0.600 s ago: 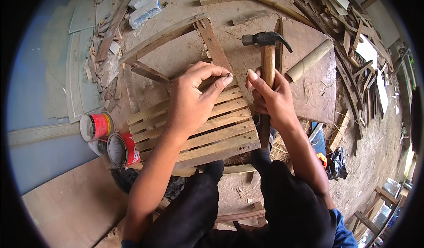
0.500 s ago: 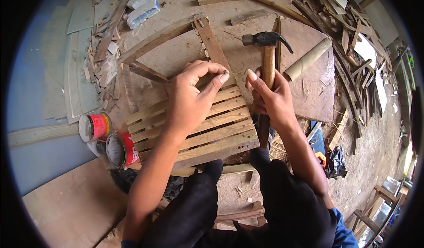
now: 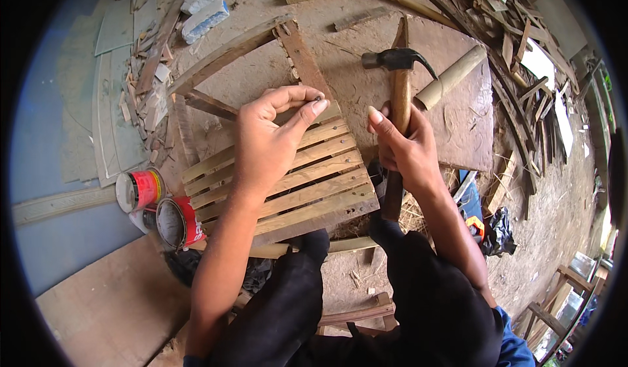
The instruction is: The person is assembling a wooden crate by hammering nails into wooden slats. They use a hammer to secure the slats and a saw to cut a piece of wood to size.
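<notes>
Pale wooden slatted panel [image 3: 314, 193] lies just beyond the knees. Its slats are set side by side, and dark nail heads [image 3: 349, 161] show along the right ends, so I judge this fastening largely done. Behind it, the brown open wooden frame [image 3: 226, 52] bears no slats that I can see. The left hand [image 3: 265, 135] and its forearm hide part of the slats, so any nails there cannot be checked. Its grip is a closed pinch on a small dark nail-like piece [image 3: 319, 97], mostly covered by the fingertips and not driven in. Further right, the right hand [image 3: 409, 148] has its grip wrapped around a black-headed claw hammer with a brown wooden handle [image 3: 400, 87], head up. Below is a dark brown bar [image 3: 392, 197]; where it joins, I cannot tell.
</notes>
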Motion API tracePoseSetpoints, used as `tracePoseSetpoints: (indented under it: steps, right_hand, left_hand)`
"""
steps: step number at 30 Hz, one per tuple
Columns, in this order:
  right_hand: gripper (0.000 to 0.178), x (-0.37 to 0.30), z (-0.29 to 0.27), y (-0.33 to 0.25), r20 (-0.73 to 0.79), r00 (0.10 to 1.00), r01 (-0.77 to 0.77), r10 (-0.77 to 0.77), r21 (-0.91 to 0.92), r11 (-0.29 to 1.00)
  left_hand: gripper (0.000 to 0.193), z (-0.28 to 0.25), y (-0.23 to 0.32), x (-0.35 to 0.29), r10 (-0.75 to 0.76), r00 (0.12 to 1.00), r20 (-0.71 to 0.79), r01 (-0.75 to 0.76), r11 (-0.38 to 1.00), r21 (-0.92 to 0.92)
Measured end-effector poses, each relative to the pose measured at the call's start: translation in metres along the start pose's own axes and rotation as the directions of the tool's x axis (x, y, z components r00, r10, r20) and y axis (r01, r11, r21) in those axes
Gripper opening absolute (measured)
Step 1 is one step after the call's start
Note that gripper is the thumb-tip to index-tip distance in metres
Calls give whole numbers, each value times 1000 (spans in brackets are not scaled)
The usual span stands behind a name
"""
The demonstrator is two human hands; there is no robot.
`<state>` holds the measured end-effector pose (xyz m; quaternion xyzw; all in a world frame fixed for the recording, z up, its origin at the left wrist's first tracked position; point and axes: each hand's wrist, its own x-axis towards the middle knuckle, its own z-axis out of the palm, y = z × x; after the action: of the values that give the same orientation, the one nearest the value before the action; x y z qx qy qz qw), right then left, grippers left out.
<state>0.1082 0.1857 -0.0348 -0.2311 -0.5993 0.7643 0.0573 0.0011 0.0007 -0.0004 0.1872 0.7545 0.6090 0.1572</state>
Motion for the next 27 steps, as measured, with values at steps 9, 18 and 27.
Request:
tracePoseSetpoints:
  steps: [9, 18, 27]
  right_hand:
    - [40, -7, -3, -2, -1, 1000, 3, -3, -32, 999]
    - [45, -15, -1, -18, -16, 999, 45, -49, -185, 982]
    - [28, -31, -6, -120, 391, 920, 313, -26, -694, 648]
  left_hand:
    - [13, 2, -3, 3, 162, 986, -39, -153, 973, 172]
    - [12, 5, 0, 0, 247, 969, -12, -234, 931, 279]
    - [10, 6, 0, 0, 454, 891, -1, -415, 816, 403]
